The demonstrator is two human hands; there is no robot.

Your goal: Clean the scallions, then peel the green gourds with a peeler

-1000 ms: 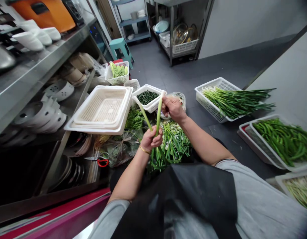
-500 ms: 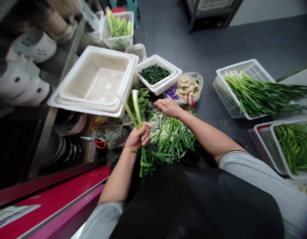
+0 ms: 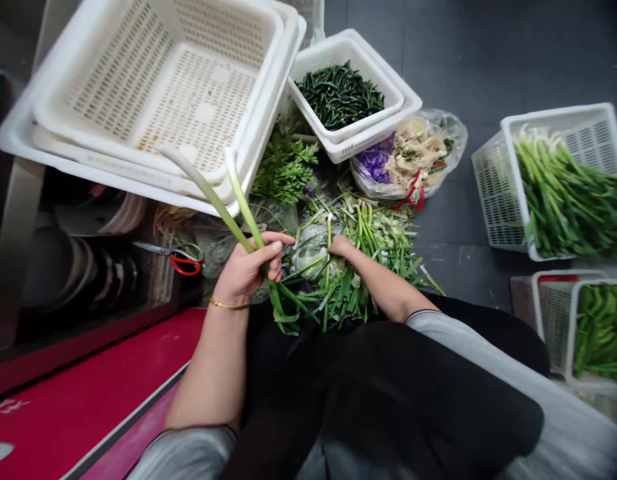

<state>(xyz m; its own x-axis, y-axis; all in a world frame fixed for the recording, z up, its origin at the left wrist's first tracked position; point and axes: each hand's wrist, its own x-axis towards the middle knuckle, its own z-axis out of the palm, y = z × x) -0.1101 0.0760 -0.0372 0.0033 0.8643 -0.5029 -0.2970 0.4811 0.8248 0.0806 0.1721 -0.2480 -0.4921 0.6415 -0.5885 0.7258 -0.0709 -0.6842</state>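
My left hand [image 3: 253,267] is closed round two green onions [image 3: 246,203], their pale ends pointing up and away and their green leaves hanging below the fist. To its right, my right hand [image 3: 341,247] reaches down into a loose pile of green onions [image 3: 358,287], fingers closed at a green stalk that stands up beside them. The fingertips of the right hand are partly hidden. Under the pile, white netting or plastic [image 3: 312,248] shows between the two hands.
Stacked white baskets [image 3: 288,40] stand front left, dark green chillies [image 3: 341,97] beside them. A bag of trimmings [image 3: 413,157], leafy herbs [image 3: 286,167] and red scissors [image 3: 186,263] surround the pile. Right: a basket of green onions [image 3: 563,193] and one of green peppers [image 3: 603,327].
My right hand has dropped from above the pile into it, now at a stalk. My left hand still holds its green onions. The camera view has tilted down and closer.
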